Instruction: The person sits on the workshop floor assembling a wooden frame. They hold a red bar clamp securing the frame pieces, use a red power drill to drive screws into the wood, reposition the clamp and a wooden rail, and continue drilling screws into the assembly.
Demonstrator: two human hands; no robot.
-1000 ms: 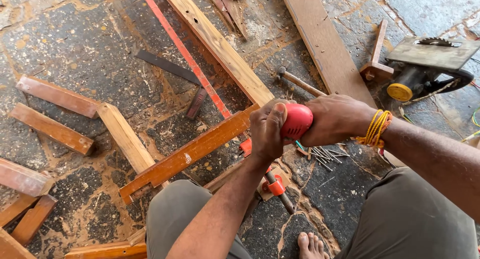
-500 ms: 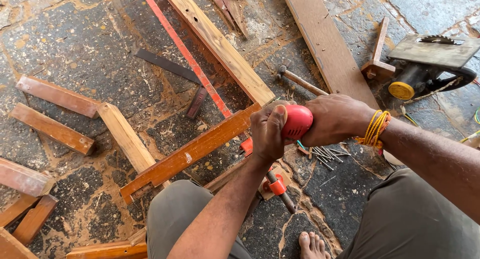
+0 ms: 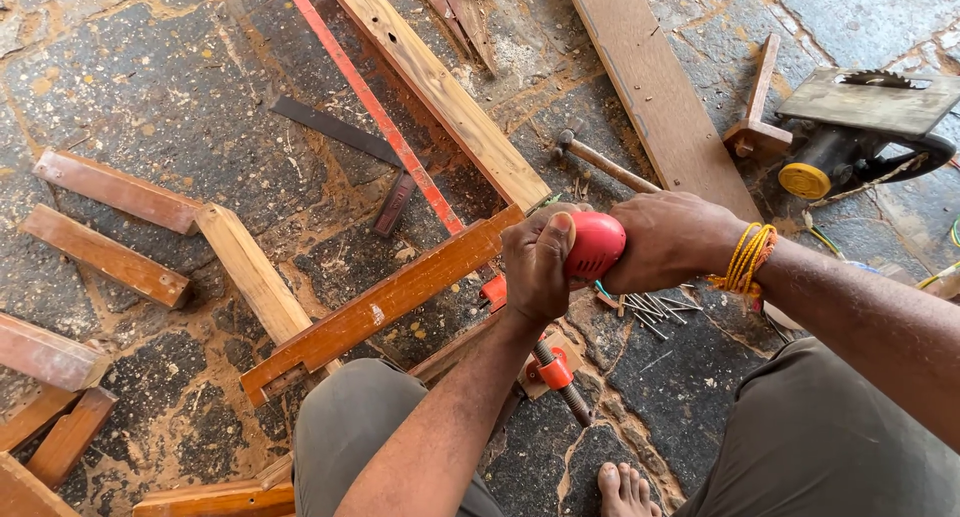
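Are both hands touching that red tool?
Touching. The head view shows the left hand wrapped over the front of the red tool and the right hand closed around its back, no gap at either.

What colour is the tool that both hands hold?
The tool is red, seen in the head view.

Left hand (image 3: 537,262) and right hand (image 3: 668,241) together at centre, fingers (image 3: 548,239) curled (tight grip), forearms angled inward
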